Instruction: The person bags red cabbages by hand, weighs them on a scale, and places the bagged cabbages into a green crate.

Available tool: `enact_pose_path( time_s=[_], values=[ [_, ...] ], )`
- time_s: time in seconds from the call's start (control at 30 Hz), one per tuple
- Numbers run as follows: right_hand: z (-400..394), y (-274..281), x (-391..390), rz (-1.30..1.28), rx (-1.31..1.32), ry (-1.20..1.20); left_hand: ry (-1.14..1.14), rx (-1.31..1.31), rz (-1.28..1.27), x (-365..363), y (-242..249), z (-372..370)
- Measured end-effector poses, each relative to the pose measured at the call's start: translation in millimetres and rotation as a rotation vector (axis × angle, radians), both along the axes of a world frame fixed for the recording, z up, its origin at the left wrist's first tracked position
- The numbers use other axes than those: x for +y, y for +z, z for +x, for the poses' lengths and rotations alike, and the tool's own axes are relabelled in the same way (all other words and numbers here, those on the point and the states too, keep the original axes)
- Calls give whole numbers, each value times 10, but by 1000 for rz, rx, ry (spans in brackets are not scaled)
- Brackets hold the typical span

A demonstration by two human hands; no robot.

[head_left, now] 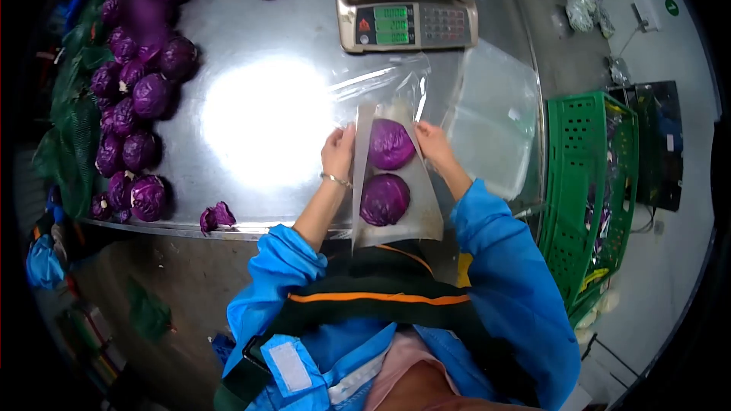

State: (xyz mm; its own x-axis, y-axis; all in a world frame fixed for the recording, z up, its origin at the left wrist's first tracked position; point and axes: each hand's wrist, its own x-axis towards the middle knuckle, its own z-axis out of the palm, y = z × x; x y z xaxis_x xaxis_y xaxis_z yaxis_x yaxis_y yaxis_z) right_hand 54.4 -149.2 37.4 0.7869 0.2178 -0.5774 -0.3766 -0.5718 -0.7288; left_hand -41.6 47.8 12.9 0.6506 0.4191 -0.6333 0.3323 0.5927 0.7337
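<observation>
A clear plastic bag (421,217) lies at the table's front edge, its lower end overhanging toward my body. Two red cabbages sit in it in a line: a far one (391,144) and a near one (385,200). My left hand (337,154) is closed on the bag's left edge, beside the far cabbage. Gripping the opposite edge at about the same height is my right hand (434,144). Beyond the cabbages, the bag's far end spreads loosely over the metal table (251,183).
A digital scale (411,24) with lit green displays stands beyond the bag. Flat plastic bags (491,125) lie to the right. Several loose red cabbages (152,96) are heaped at the left by green netting (75,118). A torn leaf (218,217) rests near the edge; a green crate (567,198) stands right.
</observation>
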Motion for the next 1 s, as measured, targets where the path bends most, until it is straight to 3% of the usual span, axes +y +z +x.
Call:
enact_pose_path(
  time_s=[0.03, 0.1, 0.17, 0.27, 0.3, 0.4, 0.43, 0.53, 0.57, 0.7, 0.8, 0.87, 0.93, 1.0],
  values=[
    [-70, -300, -59, 55, -447, 100, -50, 77, 206, 6, 70, -36],
    [-352, -270, -176, 34, -400, 175, -189, 84, 486, -4, 217, -177],
    [-680, -2, -314, -201, -326, 220, -292, 13, 798, 4, 387, -410],
    [-918, 193, -518, -48, -538, 139, -340, -157, 869, -50, 465, -759],
    [-830, 204, -498, -82, -978, 209, -334, -230, 867, -53, 453, -768],
    [-598, 318, -316, 209, -269, -8, -626, -7, 802, 66, 452, -562],
    [-547, 217, -333, 40, -421, 207, -644, -190, 961, 75, 305, -548],
    [-944, 291, -444, -176, -539, 381, -767, -71, 1052, 17, 503, -989],
    [-1153, 373, -494, -159, -466, 381, -774, -89, 1066, -3, 555, -1210],
    [-1818, 623, -573, -36, -287, 170, -718, -158, 973, 8, 670, -1669],
    [-1600, 896, -331, 105, -293, 114, -561, -213, 967, 61, 937, -1278],
    [-1367, 1033, -204, 302, -164, -37, -481, -268, 1083, 215, 941, -942],
    [-1042, 1515, -84, 465, -113, -201, -418, -146, 636, 454, 1638, -597],
    [-803, 1937, -34, 509, -165, -210, -434, -259, 536, 670, 1950, -409]
  ],
)
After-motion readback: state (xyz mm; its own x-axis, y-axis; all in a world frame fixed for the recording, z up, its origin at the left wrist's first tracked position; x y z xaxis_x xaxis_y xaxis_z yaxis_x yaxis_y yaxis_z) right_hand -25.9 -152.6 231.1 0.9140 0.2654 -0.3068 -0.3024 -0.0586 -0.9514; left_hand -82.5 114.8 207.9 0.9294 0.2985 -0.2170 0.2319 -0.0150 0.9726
